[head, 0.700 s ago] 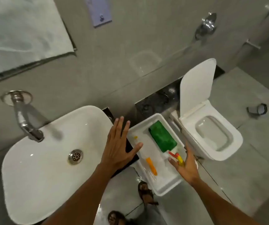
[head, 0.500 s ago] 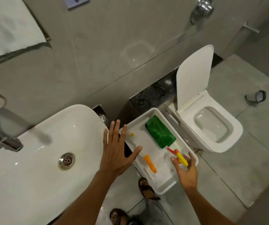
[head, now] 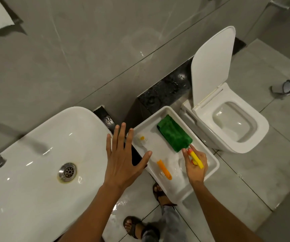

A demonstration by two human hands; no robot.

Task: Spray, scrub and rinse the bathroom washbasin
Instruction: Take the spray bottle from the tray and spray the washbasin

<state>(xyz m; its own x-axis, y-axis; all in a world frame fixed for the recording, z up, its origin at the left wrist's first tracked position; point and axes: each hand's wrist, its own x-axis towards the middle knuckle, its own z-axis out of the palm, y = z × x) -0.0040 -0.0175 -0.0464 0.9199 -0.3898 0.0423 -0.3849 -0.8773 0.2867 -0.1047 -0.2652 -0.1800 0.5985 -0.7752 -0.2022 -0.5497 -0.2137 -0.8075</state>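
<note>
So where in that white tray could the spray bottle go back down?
Bare patches in the tray: the far-left corner between brush head and green cloth, and the near end below the brush handle. The right side is crowded by the right hand on the spray bottle.

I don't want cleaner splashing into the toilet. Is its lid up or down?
Up. The toilet lid stands raised against the wall, leaving the bowl fully exposed beside the white tray.

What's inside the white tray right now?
In the tray: a green cloth, an orange-handled brush and a yellow-and-red spray head, which the right hand is closing on. The hand hides the bottle below.
</note>
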